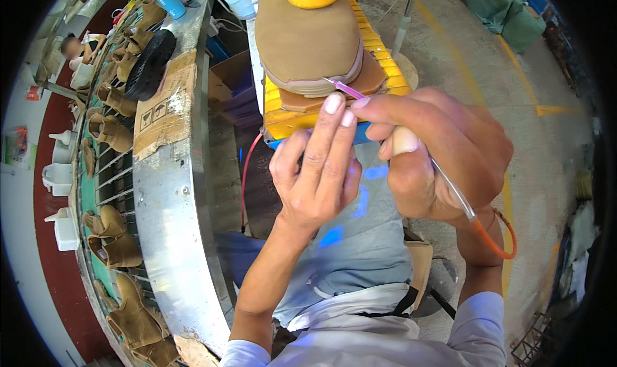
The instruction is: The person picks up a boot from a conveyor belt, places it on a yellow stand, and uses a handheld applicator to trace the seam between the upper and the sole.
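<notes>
Slip risk: our right hand (450, 152), fingers pinching the pink pen-like tool (349, 91) at the near edge of the brown sole-shaped piece (308, 36), may stray if our left hand (315, 177), fingers holding nothing, nudges it.

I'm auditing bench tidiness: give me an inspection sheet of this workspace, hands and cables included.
Surface: ribbed yellow stand, bearing a flat brown slab.
Work items: rounded tan pad over the slab; slim pink pen-shaped tool, tip at the pad's near edge.
Clutter: black rubber sole and torn brown cardboard along the grey metal bench.
Hands: right hand grips the tool; left hand near its tip, two fingers extended.
Cables: flexible orange tube behind the tool; thin red cord beside the stand.
Surroundings: brown ankle-high shoes, racked; grey concrete floor.
</notes>
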Motion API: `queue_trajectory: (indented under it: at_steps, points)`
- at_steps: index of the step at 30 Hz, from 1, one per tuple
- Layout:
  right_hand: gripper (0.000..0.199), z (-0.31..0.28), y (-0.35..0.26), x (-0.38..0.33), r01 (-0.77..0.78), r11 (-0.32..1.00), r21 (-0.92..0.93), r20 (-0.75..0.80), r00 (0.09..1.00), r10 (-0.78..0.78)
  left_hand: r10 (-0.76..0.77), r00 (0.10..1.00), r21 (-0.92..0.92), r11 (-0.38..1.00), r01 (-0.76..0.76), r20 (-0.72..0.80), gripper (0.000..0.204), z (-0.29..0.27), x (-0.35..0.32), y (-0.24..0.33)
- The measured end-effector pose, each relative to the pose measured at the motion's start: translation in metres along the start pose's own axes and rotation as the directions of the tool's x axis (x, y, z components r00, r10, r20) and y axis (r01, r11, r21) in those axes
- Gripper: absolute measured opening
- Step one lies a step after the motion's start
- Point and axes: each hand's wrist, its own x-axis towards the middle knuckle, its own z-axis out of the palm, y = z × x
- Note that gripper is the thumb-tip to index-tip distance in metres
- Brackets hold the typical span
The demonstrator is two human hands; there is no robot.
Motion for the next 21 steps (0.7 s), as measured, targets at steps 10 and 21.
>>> queue_trajectory:
  at_steps: [10, 21]
  points:
    - [0.024, 0.028, -0.004, 0.001, 0.015, 1.000, 0.005, -0.049, 0.999, -0.014, 0.016, 0.985, 0.015, 1.000, -0.014, -0.172, 0.053, -0.007, 0.004, -0.040]
    - [0.029, 0.102, 0.020, 0.021, 0.071, 0.997, 0.035, -0.259, 0.964, -0.060, -0.098, 0.958, -0.030, 0.995, 0.094, -0.269, 0.047, -0.010, -0.005, -0.109]
